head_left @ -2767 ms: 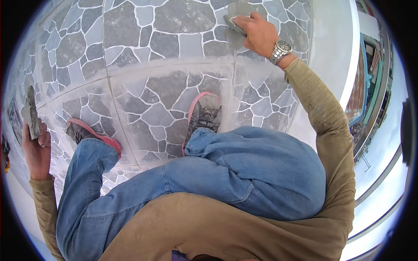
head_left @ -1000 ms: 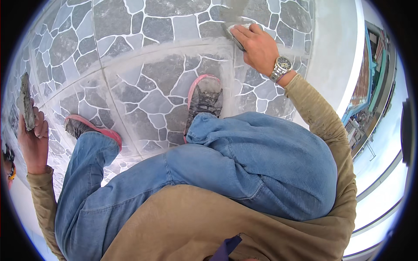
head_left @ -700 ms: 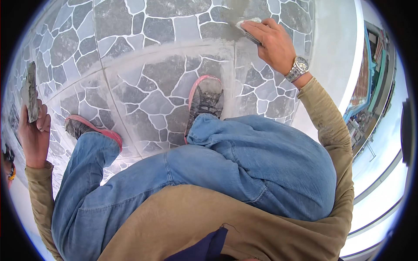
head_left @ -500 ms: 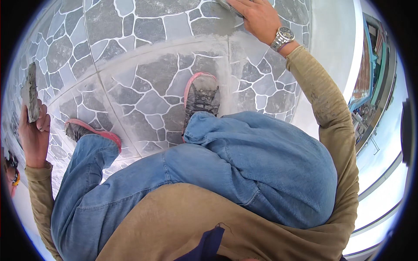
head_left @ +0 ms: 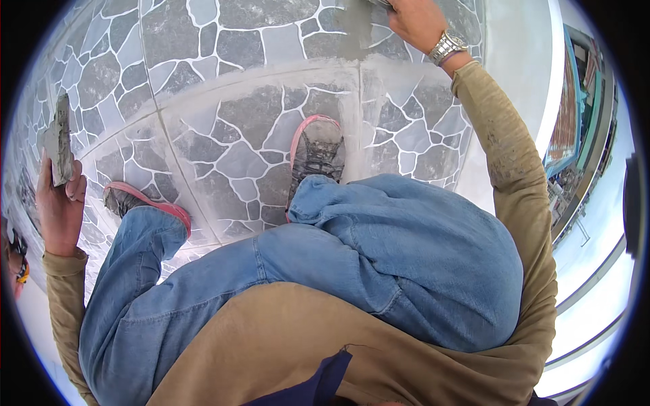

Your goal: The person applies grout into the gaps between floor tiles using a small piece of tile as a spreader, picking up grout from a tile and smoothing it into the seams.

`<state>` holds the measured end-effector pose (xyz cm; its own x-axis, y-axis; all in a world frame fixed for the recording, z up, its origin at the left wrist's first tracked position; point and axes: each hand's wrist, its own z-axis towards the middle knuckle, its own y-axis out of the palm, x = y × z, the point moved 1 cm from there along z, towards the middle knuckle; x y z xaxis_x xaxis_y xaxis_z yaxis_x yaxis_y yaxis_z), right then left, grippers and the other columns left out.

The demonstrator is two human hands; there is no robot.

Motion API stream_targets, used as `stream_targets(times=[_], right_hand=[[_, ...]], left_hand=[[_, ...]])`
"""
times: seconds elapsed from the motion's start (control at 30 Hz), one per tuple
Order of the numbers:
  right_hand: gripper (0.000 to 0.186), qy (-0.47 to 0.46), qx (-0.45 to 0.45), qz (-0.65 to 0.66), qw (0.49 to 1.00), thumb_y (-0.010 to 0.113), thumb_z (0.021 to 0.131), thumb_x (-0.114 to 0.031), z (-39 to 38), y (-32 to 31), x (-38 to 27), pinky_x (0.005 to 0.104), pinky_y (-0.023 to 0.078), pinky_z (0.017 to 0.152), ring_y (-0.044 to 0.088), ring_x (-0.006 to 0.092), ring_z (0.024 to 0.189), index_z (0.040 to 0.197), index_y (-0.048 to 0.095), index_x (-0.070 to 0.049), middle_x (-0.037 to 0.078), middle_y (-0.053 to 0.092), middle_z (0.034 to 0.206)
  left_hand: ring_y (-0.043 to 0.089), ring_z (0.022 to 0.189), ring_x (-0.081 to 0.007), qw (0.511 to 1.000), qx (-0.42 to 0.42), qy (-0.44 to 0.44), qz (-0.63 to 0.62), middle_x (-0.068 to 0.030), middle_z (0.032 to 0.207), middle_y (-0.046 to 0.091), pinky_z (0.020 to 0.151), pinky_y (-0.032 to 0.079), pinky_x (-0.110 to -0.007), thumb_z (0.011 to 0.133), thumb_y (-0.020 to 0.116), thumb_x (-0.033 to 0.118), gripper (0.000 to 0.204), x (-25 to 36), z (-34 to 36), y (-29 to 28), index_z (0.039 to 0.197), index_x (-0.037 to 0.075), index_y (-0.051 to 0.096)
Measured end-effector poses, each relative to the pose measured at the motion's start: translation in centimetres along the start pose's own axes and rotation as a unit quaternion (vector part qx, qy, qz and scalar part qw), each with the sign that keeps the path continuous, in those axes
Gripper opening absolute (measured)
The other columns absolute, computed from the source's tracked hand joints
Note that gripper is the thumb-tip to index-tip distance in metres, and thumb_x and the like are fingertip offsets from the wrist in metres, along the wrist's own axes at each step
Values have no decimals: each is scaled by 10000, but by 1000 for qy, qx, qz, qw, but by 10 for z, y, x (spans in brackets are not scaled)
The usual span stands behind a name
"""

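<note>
My left hand point(head_left: 61, 206) is raised at the left, its fingers wrapped round a flat tool caked with grey paste point(head_left: 61, 142); the paste hides the tool's exact kind. At the top edge, my right hand point(head_left: 418, 26), with a metal watch above the cuff, grips a thin flat grey tool point(head_left: 381, 3), mostly cut off by the picture's edge. That tool is low over the tiled floor point(head_left: 261, 128). Just left of it, a darker grey, wet-looking band of paste point(head_left: 357, 34) covers a tile joint.
Both my shoes point(head_left: 317, 145) stand on the stone-pattern tiles, one between the arms and one farther left. Pale dusty smears follow the tile joints. A smooth pale strip point(head_left: 511, 101) borders the tiles at right. Part of another person point(head_left: 17, 264) shows at the far left edge.
My right hand has shifted a little to the right with its tool, baring more of the dark paste band. My left hand and its tool sit slightly lower and farther right in the picture.
</note>
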<state>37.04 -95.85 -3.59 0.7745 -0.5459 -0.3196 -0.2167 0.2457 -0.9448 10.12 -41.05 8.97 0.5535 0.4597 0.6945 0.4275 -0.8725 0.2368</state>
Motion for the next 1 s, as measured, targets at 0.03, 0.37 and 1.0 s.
stream_targets(times=[0.03, 0.37, 1.0], right_hand=[[407, 0, -1, 0, 1000, 539, 768, -14, -3, 4, -4, 429, 440, 996, 637, 409, 946, 1158, 646, -54, 162, 713, 1047], [538, 14, -112, 0, 994, 603, 681, 45, -36, -7, -42, 391, 552, 828, 603, 281, 954, 1196, 661, -98, 48, 719, 1084], [537, -25, -63, -57, 996, 596, 718, 22, -42, -22, -30, 371, 473, 764, 603, 219, 969, 1220, 694, -144, -8, 735, 1124]], left_hand=[[355, 644, -80, 1000, -5, -4, -1, -28, 916, 511, 553, 314, -233, 1109, 400, 248, 299, -1, -1, -5, 1239, 6, 520], [374, 649, -84, 999, 29, 13, -11, -30, 930, 533, 558, 326, -227, 1116, 371, 244, 297, -1, -17, -1, 1245, 26, 527], [371, 639, -89, 999, 48, 25, -8, -35, 908, 526, 547, 313, -231, 1114, 384, 257, 300, 0, -20, 12, 1213, 15, 532]])
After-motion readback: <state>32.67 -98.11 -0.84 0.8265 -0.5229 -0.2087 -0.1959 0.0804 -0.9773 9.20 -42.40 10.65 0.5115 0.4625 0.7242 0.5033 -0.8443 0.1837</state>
